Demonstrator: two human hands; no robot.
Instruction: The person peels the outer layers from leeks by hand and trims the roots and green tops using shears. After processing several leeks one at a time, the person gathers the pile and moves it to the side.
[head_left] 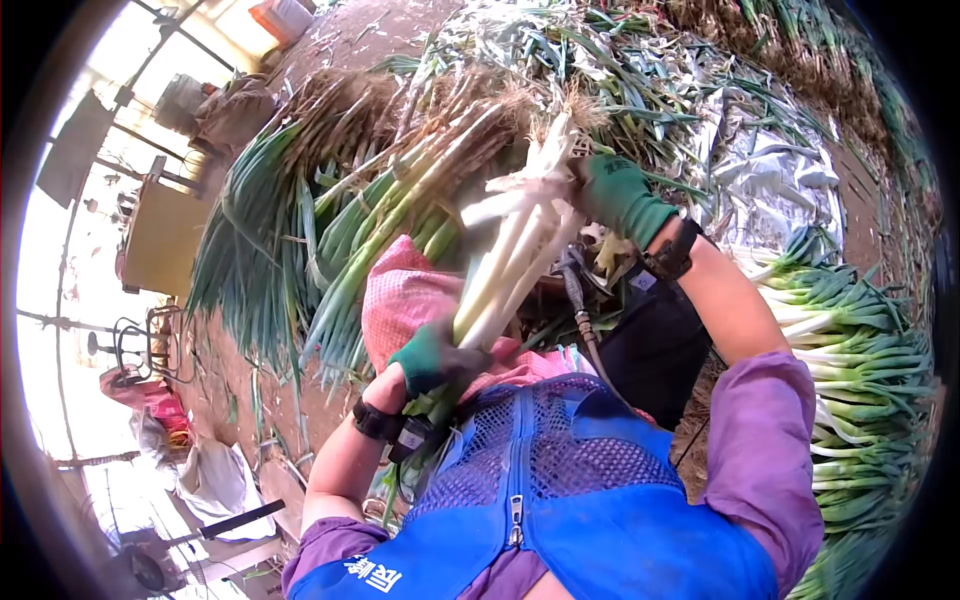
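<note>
Across my chest slants a bunch of long green onions (510,250), white stalks uppermost, with the shaggy roots at the top. My left hand (435,360), in a green glove with a dark palm, is closed around their lower part near the green leaves. Up by the root end, my right hand (620,195), also gloved in green, is closed at the side of the white stalks; its fingertips are partly hidden and blurred. Pale outer layers (515,195) hang loose across the stalks. Below the right hand is a hose with a metal fitting (578,300).
Untrimmed green onions (270,220) are heaped at the left, roots away from me. Cleaned ones (850,370) lie stacked at the right. Stripped leaves (620,80) litter the ground ahead. A pink cloth (405,300) covers my lap, beside a black item (650,345).
</note>
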